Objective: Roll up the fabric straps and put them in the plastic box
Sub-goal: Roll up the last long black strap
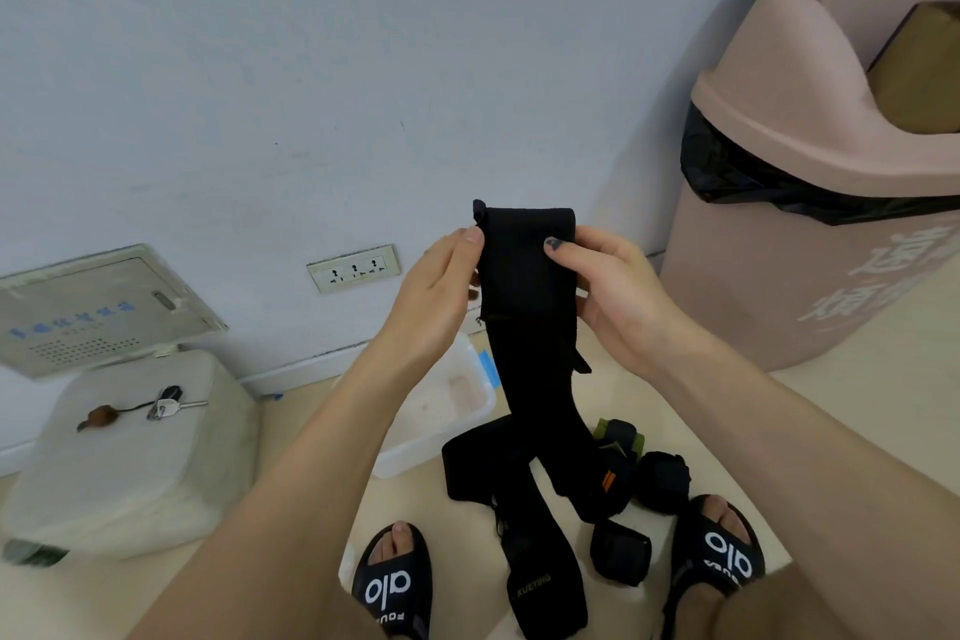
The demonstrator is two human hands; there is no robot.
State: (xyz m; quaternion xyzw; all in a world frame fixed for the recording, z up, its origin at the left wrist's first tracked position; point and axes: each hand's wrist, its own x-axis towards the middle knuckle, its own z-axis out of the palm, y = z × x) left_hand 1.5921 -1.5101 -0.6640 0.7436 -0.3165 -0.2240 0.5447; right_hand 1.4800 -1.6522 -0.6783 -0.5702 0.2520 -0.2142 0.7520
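You are looking down at your own two bare hands, raised in front of a pale wall. Your left hand [436,296] pinches the left edge of a long black fabric strap [524,327], thumb on the front and fingers hidden behind it. Your right hand [608,286] grips the right edge the same way, its thumb pressed flat on the cloth. The top end of the strap is folded over between your hands, so the roll looks only just started. The rest of the strap hangs straight down and trails onto the floor between your feet, which wear black sandals [395,582]. On the floor near your right foot lie several black rolled bundles [662,481], which seem to be straps already rolled but not yet boxed. Another loose strap [545,587] lies flat beside them. The clear plastic box [441,411] sits on the floor behind your left forearm, open, and what shows of its inside holds no straps. To the left, a set of keys [166,405] rests on a pale foam block [130,457]; to the right stands a pink bin [831,172] with a black liner. The step in hand appears to be the first turns of rolling. Next, you would likely keep both edges even and turn the folded end down over the hanging length, tightly enough that the roll does not spring open.
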